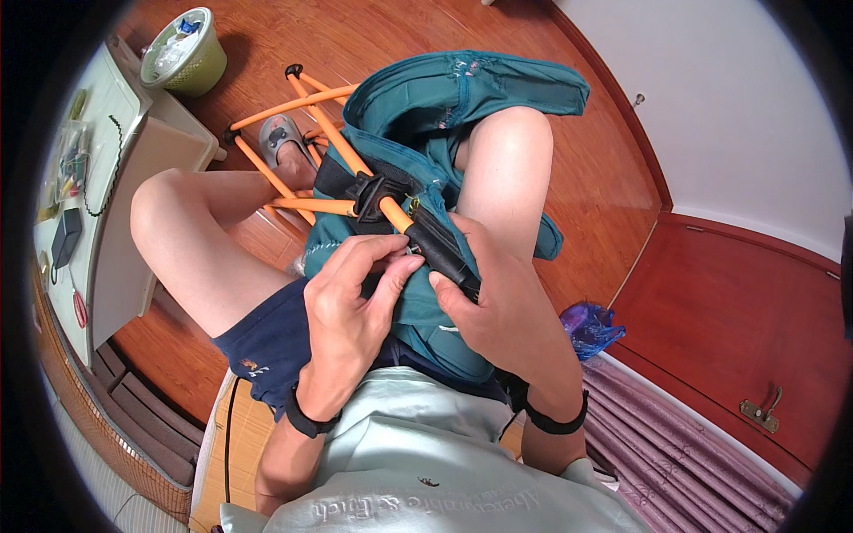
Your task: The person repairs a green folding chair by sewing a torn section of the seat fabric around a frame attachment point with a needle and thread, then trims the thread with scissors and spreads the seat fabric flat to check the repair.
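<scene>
A folding chair frame of orange tubes (316, 121) with black joints lies across my lap, with teal fabric (453, 84) draped around it and over my legs. My left hand (353, 302) pinches a small metallic piece (411, 250), too small to name, beside a black sleeve (431, 240) on one tube. My right hand (498, 311) wraps around the teal fabric and the lower end of that black sleeve, its thumb near my left fingertips. Parts of the tubes are hidden under the fabric.
A pale desk (107, 266) at the left holds scissors, a black box and small items, with a green bin (204, 71) behind it. At the right are a red-brown wooden door panel (693, 302), a purple curtain (675, 444) and a blue plastic bag (591, 329). The floor (267, 31) is wooden.
</scene>
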Available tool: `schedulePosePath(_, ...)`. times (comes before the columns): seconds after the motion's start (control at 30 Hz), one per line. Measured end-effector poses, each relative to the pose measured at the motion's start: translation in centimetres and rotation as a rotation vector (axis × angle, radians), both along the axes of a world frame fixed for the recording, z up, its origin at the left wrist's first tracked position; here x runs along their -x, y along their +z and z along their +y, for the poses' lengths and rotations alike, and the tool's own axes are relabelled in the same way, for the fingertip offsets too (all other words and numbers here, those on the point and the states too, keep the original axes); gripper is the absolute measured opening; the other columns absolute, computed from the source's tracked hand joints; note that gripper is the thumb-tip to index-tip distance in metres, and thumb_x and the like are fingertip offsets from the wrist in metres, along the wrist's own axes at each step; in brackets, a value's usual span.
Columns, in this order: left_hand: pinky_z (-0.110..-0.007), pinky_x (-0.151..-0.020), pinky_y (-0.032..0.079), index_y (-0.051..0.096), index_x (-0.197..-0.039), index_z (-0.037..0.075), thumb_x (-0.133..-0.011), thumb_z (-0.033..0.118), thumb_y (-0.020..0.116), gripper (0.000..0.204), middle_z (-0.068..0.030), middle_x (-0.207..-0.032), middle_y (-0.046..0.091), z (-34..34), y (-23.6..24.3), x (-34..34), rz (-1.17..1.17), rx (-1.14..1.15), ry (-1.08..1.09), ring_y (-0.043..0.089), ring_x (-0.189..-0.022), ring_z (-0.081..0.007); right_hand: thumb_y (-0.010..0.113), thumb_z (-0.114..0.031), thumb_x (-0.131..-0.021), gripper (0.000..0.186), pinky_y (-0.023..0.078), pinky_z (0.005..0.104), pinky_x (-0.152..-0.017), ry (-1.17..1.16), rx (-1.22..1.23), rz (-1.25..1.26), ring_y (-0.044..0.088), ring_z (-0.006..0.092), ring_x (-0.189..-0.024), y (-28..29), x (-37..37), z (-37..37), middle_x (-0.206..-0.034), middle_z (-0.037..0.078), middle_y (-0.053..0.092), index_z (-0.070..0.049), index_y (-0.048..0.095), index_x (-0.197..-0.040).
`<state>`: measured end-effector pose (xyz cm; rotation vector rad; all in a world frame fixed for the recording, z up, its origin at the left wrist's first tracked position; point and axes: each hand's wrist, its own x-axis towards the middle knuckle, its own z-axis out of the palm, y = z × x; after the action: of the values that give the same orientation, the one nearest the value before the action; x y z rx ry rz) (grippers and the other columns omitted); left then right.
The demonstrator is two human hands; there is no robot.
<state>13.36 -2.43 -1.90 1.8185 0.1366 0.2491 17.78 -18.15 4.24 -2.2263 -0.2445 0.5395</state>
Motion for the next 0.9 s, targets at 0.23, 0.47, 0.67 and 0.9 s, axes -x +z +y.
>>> schedulePosePath(0.23,-0.030,-0.069,0.057,0.071,-0.102,-0.003,-0.083,-0.001,0.079,0.021,-0.0135,-0.091,0.071,0.23,0.02,0.05,-0.025,-0.115,-0.013,0.070,-0.074,-0.0224,0.065,-0.010,-0.091,0.048,0.051,0.0496,-0.068,-0.001,0.011,-0.006,0.067,0.0464,-0.075,0.13,-0.05,0.04,-0.086,0.030,0.066,0.007,0.048,-0.133)
schedulePosePath(0.47,-0.031,-0.077,0.055,0.071,-0.099,-0.004,-0.083,-0.003,0.078,0.017,-0.0147,-0.095,0.071,-0.05,0.82,0.02,0.039,-0.006,0.010,0.069,-0.084,-0.0239,0.064,-0.009,-0.090,0.048,0.050,0.0510,-0.068,0.008,-0.005,-0.048,0.066,0.0474,-0.077,-0.21,0.02,-0.08,-0.087,0.031,0.066,0.007,0.049,-0.132)
schedulePosePath(0.67,-0.031,-0.078,0.055,0.071,-0.101,-0.004,-0.083,-0.005,0.077,0.019,-0.0143,-0.095,0.071,0.04,0.38,0.02,-0.043,-0.099,-0.007,0.069,-0.084,-0.0239,0.064,-0.009,-0.090,0.047,0.050,0.0515,-0.069,0.004,-0.004,-0.022,0.066,0.0474,-0.077,0.02,-0.05,0.03,-0.087,0.031,0.066,0.007,0.049,-0.132)
schedulePosePath(0.9,-0.031,-0.078,0.055,0.071,-0.102,-0.004,-0.083,-0.005,0.077,0.019,-0.0135,-0.093,0.071,-0.04,0.34,0.19,-0.018,-0.076,0.003,0.069,-0.084,-0.0241,0.064,-0.008,-0.090,0.047,0.050,0.0504,-0.068,0.011,-0.009,-0.024,0.067,0.0463,-0.077,0.06,-0.03,0.02,-0.088,0.030,0.066,0.007,0.048,-0.132)
